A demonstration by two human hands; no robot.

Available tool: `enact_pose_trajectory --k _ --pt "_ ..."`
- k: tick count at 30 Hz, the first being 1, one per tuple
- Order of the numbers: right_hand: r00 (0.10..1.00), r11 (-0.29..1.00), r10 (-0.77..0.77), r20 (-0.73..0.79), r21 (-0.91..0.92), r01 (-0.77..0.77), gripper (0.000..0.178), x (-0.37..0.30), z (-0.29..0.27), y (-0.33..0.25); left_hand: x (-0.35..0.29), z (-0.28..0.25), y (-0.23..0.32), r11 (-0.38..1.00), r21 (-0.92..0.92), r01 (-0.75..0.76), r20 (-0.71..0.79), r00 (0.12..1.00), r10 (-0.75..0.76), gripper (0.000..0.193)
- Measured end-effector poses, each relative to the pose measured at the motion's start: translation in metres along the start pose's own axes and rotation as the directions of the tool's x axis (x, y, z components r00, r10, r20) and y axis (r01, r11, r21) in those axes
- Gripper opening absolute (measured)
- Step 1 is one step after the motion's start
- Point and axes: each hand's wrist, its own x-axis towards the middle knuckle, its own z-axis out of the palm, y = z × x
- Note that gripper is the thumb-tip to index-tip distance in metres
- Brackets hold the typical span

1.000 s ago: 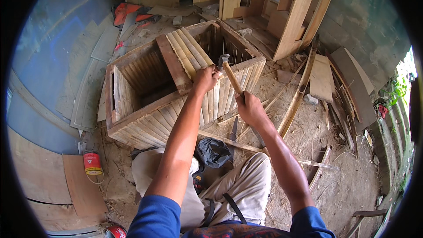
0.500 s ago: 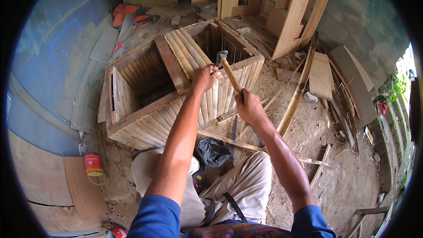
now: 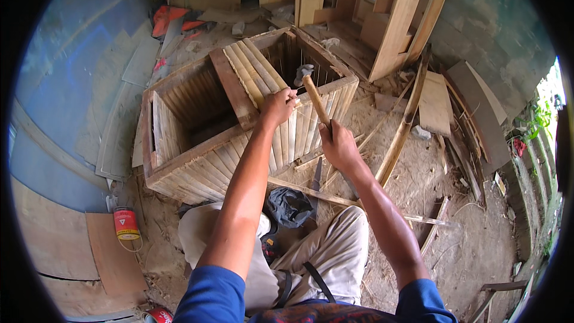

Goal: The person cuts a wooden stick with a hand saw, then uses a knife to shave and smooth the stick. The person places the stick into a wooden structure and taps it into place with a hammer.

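My right hand [image 3: 339, 146] is closed round the wooden handle of a hammer [image 3: 317, 103]. The grey hammer head [image 3: 304, 73] is raised over the near rim of a wooden box frame [image 3: 244, 103] clad in split bamboo strips [image 3: 209, 170]. Resting on that rim, my left hand [image 3: 278, 106] has its fingertips pinched together at the end of the bamboo slats [image 3: 256, 69] laid across the top. What the fingertips hold is too small to make out. The box's two openings lie on either side of the slats.
A dark plastic bag [image 3: 290, 206] and a saw blade [image 3: 317, 180] lie between my legs and the box. Long planks [image 3: 403, 137] and scrap boards [image 3: 435, 103] litter the right. Tall wooden panels [image 3: 399, 21] lean at the back. A red can [image 3: 126, 224] stands left.
The hammer has risen slightly, its head shifting up and a little right. My left hand keeps its place on the rim, and the box has not moved.
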Motion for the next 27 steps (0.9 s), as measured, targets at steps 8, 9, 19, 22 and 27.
enact_pose_trajectory --k 8,9,19,22,27 --pt "0.997 0.996 0.07 0.013 0.046 -0.071 0.037 -0.001 -0.003 -0.002 0.001 0.001 -0.001 0.999 -0.036 -0.01 -0.041 0.999 0.009 0.015" --pt "0.996 0.994 0.089 0.025 0.063 -0.09 0.037 -0.002 -0.003 -0.002 0.002 0.001 -0.002 0.998 -0.061 -0.017 -0.051 0.999 0.014 0.016" --pt "0.991 0.996 0.093 0.092 -0.001 -0.093 0.038 0.0 -0.005 -0.003 0.003 0.001 -0.005 0.998 -0.008 0.068 0.057 0.996 -0.067 0.022" --pt "0.991 0.989 0.129 0.022 0.072 -0.13 0.039 -0.001 -0.007 -0.002 0.006 0.0 -0.014 0.996 -0.084 0.011 0.094 0.996 -0.003 0.033" --pt "0.983 0.979 0.175 0.056 0.093 -0.179 0.04 -0.008 -0.011 0.001 0.015 -0.013 -0.013 0.996 0.088 -0.023 0.227 0.974 0.003 0.056"
